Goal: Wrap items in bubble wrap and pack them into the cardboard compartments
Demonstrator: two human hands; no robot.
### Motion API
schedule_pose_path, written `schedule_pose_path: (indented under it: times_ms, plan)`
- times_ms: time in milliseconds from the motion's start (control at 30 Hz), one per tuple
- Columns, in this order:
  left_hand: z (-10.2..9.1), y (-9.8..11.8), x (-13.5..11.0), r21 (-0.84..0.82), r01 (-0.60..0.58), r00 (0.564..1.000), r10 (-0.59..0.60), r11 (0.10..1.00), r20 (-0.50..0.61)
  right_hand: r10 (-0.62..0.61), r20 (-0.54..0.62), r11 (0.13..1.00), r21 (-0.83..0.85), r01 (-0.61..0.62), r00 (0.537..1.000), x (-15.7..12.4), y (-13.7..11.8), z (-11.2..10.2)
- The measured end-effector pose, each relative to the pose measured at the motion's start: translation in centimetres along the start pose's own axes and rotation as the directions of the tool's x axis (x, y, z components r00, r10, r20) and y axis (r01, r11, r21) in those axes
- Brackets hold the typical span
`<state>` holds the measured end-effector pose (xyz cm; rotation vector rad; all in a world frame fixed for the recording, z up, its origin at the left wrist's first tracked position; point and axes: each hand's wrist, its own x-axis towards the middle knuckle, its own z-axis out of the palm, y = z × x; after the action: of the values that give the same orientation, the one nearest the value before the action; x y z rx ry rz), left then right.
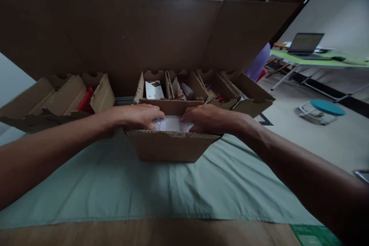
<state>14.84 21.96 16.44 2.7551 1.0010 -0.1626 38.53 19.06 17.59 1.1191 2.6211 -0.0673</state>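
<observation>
In front of me an open cardboard box (170, 148) stands on a pale green cloth. Inside it lies a white item wrapped in clear plastic (173, 123). My left hand (145, 116) reaches over the box's left side, its fingers curled onto the wrapped item's left end. From the right, my right hand (201, 117) reaches in with bent fingers on the item's other end. The fingertips are partly hidden inside the box, as is the lower part of the item.
Behind stand several narrow cardboard bins; one holds a white box (155, 90), another a red item (85, 100). A tall cardboard panel (138, 34) rises at the back. To the right are a blue-topped stool (328, 107) and a green table (317, 58) with a laptop (306, 44).
</observation>
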Motion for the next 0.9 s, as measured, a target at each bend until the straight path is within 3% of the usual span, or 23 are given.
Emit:
schedule_pose_path:
  times_ms: [67,100,133,167,200,233,267,300,333,367,433,533,600,700,767,900]
  plan:
    - [-0.8,-0.3,-0.3,-0.043,-0.005,0.998,0.008,0.999,0.069,0.024,-0.078,0.997,0.075,-0.018,0.997,-1.0,0.3,-0.4]
    - [-1.3,-0.2,-0.9,-0.077,-0.012,0.999,0.016,0.997,0.044,0.048,-0.168,0.992,0.122,-0.028,0.985,-2.0,0.3,-0.5]
    - [-1.7,0.0,-1.9,-0.117,-0.018,0.999,0.014,0.993,-0.042,0.083,-0.292,0.984,0.176,-0.032,0.953,-3.3,0.3,-0.4]
    - [-1.9,0.4,-3.1,-0.168,-0.018,0.985,-0.012,0.986,-0.173,0.137,-0.429,0.972,0.234,-0.037,0.893,-4.9,0.2,0.0]
    - [-1.7,0.8,-4.7,-0.234,-0.010,0.939,-0.072,0.972,-0.336,0.211,-0.552,0.953,0.301,-0.043,0.807,-6.6,0.1,0.7]
    - [-1.1,1.2,-6.3,-0.318,0.005,0.848,-0.173,0.948,-0.502,0.303,-0.647,0.926,0.374,-0.054,0.700,-8.3,-0.2,1.8]
    - [0.1,1.6,-8.0,-0.427,0.025,0.721,-0.312,0.904,-0.619,0.410,-0.679,0.887,0.453,-0.093,0.609,-9.9,-0.5,3.3]
    - [1.8,1.9,-9.5,-0.548,0.011,0.568,-0.456,0.837,-0.685,0.505,-0.663,0.834,0.540,-0.115,0.553,-11.2,-0.8,5.1]
    - [3.9,2.2,-10.8,-0.663,-0.013,0.441,-0.591,0.749,-0.676,0.588,-0.626,0.772,0.624,-0.124,0.512,-12.2,-1.2,7.1]
    - [6.2,2.4,-11.7,-0.759,-0.066,0.378,-0.688,0.648,-0.620,0.655,-0.560,0.703,0.698,-0.137,0.508,-12.8,-1.5,9.2]
    - [10.9,2.8,-12.5,-0.860,-0.103,0.431,-0.757,0.500,-0.491,0.718,-0.447,0.590,0.798,-0.126,0.534,-12.9,-2.1,12.8]
    - [15.4,4.1,-11.6,-0.916,-0.154,0.537,-0.747,0.371,-0.392,0.693,-0.416,0.544,0.837,-0.049,0.588,-11.1,-3.1,15.5]
    - [16.4,5.2,-10.2,-0.923,-0.213,0.581,-0.717,0.321,-0.384,0.657,-0.447,0.559,0.829,0.006,0.607,-9.6,-3.6,15.6]
    - [16.0,6.4,-8.3,-0.943,-0.235,0.642,-0.691,0.235,-0.332,0.648,-0.451,0.553,0.833,0.028,0.613,-7.6,-4.3,14.9]
    - [15.8,6.8,-7.4,-0.950,-0.221,0.641,-0.701,0.220,-0.312,0.678,-0.433,0.527,0.850,0.019,0.593,-6.6,-4.8,14.7]
    - [16.2,7.3,-6.7,-0.928,-0.214,0.567,-0.735,0.305,-0.372,0.765,-0.421,0.487,0.873,-0.009,0.488,-5.3,-6.1,15.4]
